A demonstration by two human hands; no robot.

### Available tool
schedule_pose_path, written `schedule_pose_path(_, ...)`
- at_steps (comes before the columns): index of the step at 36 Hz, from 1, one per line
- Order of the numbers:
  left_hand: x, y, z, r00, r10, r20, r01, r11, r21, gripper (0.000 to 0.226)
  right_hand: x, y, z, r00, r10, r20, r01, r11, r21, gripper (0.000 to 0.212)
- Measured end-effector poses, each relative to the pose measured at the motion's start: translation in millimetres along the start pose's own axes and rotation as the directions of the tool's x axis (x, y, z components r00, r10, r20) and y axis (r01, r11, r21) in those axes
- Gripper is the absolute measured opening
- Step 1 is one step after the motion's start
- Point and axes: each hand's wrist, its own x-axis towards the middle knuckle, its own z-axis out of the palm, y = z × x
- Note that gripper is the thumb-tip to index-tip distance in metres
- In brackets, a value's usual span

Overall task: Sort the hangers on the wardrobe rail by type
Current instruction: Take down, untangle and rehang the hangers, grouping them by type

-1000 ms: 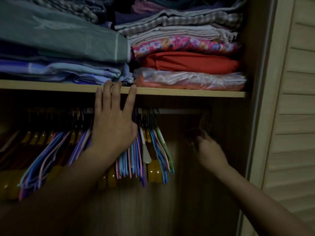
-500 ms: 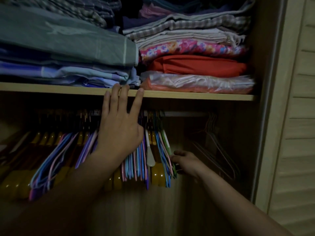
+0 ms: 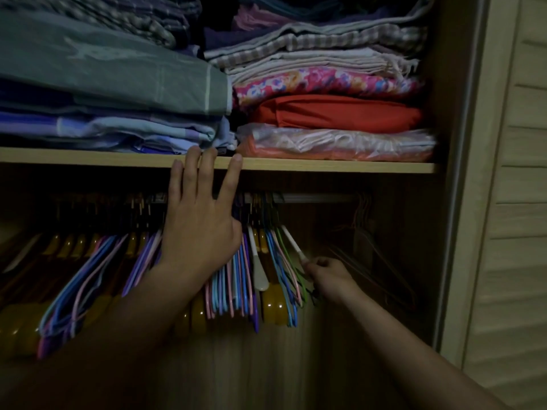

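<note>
Hangers bunched on rail under shelf.
Left hand [image 3: 201, 235] flat, fingers straight, tips on shelf [image 3: 325, 166] edge; right hand [image 3: 328, 276] at 4 o'clock pinching white hanger [image 3: 291, 241] end among coloured hangers [image 3: 236, 279].

Amber hangers [image 3: 275, 306], floral cloth [image 3: 325, 84]

A wooden shelf [image 3: 325, 166] carries folded bedding: a green sheet [image 3: 118, 75], floral cloth [image 3: 325, 82], red cloth [image 3: 340, 112]. A louvred door [image 3: 518, 202] stands at right.
</note>
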Motion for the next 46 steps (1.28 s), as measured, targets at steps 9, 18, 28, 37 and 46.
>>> schedule_pose_path(9,0,1,2,1.000,-0.005,0.003,0.005,1.000,-0.003,0.098,0,-3,16,0.989,-0.149,-0.006,0.148,0.987,-0.060,0.004)
schedule_pose_path(18,0,-1,1,1.000,0.006,0.003,-0.006,1.000,0.002,0.097,1,-2,18,0.986,0.112,0.121,-0.146,0.934,0.326,0.024)
schedule_pose_path(28,0,-2,4,1.000,0.012,-0.017,-0.012,1.000,0.003,0.096,28,1,11,0.937,0.265,0.228,-0.342,0.834,0.433,0.022)
schedule_pose_path(37,0,-3,7,1.000,0.019,-0.011,-0.018,1.000,0.020,0.098,34,-14,14,0.958,0.253,0.139,-0.274,0.947,0.166,0.016)
schedule_pose_path(46,1,-4,8,1.000,0.025,-0.020,-0.024,1.000,0.018,0.097,38,8,0,0.977,-0.090,-0.195,0.057,0.984,-0.168,0.006)
